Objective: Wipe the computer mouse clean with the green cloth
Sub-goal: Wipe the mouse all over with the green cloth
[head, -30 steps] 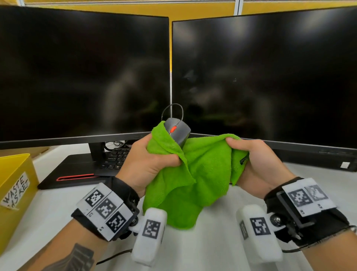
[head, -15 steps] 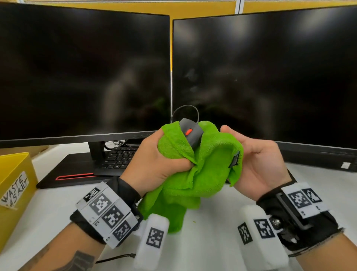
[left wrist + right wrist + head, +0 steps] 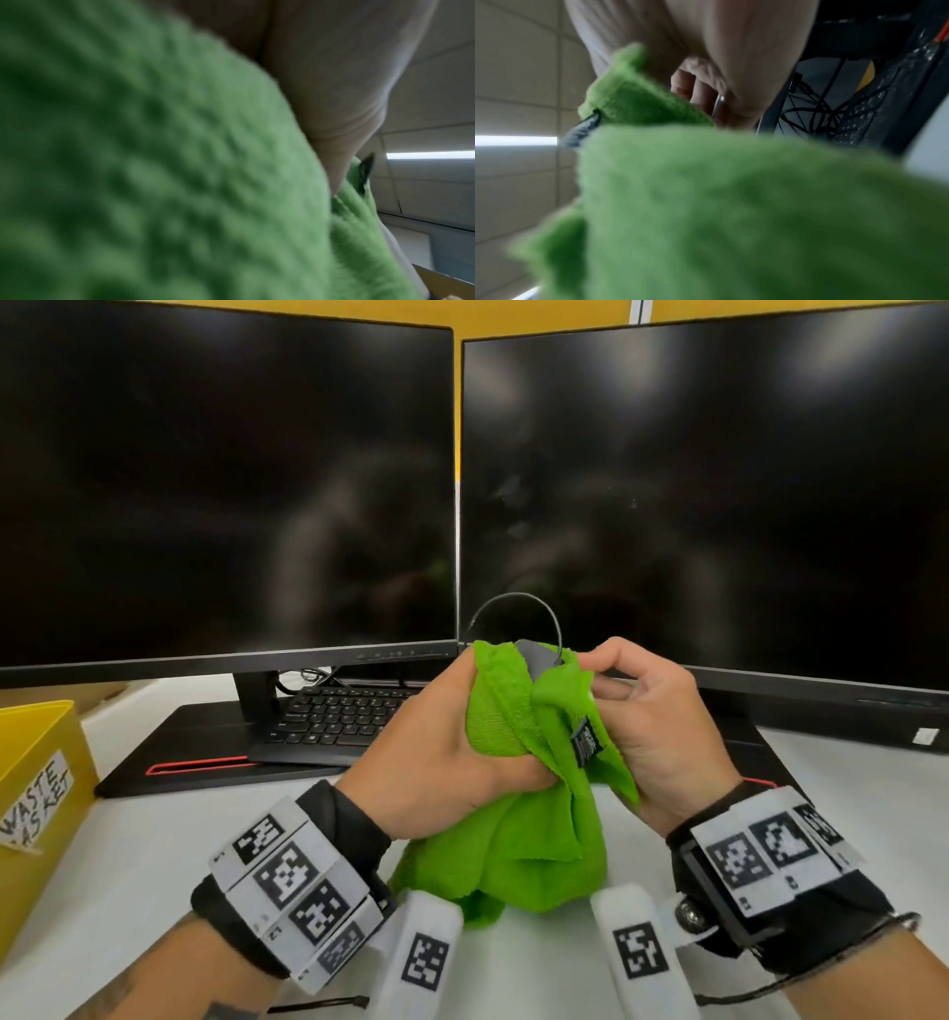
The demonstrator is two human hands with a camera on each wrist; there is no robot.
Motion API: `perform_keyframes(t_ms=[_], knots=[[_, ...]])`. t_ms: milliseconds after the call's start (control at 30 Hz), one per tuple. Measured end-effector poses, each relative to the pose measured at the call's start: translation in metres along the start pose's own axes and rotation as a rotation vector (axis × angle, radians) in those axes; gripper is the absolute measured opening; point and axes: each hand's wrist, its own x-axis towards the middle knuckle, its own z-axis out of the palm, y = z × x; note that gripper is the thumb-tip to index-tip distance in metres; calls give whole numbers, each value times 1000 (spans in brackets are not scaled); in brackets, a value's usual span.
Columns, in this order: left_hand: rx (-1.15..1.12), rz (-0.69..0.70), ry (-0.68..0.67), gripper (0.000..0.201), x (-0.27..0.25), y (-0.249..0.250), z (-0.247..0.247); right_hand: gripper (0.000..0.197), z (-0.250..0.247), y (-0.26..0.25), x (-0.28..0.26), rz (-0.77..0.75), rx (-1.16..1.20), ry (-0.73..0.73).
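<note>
The green cloth [image 3: 529, 839] is bunched around the grey computer mouse [image 3: 534, 660], of which only the front tip shows. Its cable [image 3: 513, 597] loops up in front of the monitors. My left hand [image 3: 436, 752] grips the wrapped mouse from the left, thumb across the cloth. My right hand [image 3: 652, 721] curls round the cloth's right fold, thumb tip at the top by the mouse. A black tag [image 3: 585, 743] hangs from the cloth. Blurred green cloth [image 3: 154, 162] fills the left wrist view. In the right wrist view, cloth [image 3: 731, 203] lies under curled fingers [image 3: 693, 85].
Two dark monitors [image 3: 231, 495] [image 3: 719, 495] stand close behind the hands. A black keyboard [image 3: 344, 716] lies under the left one. A yellow waste basket [image 3: 36, 788] sits at the left edge. The white desk [image 3: 513, 978] lies below the hands.
Both hands have drawn together and lifted slightly. The cloth has been gathered further over the mouse, hiding its red scroll wheel, and my right hand has closed in on it.
</note>
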Motion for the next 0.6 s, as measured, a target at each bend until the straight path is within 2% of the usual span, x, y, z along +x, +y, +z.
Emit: perform_keyframes(t_ms=[100,167,233,267,367,433,533,600], knots=[[47,28,-3,66,1,3,1,15,-3,-4,2,-20,-36,88],[86,42,29,57,1,3,3,16,-3,-4,3,0,-35,115],[134,51,102,41,1,4,6,5,-1,-3,3,12,-45,87],[154,52,138,37,1,3,6,6,1,-2,3,8,-43,53],[155,70,184,38,2,-1,7,23,3,-2,-1,44,69,-89],[144,72,213,39,3,-2,6,25,0,-2,-2,55,107,-134],[161,65,288,43,5,-2,3,25,4,0,-2,48,101,-58],[195,74,290,42,5,-1,3,19,6,0,-2,53,81,18]])
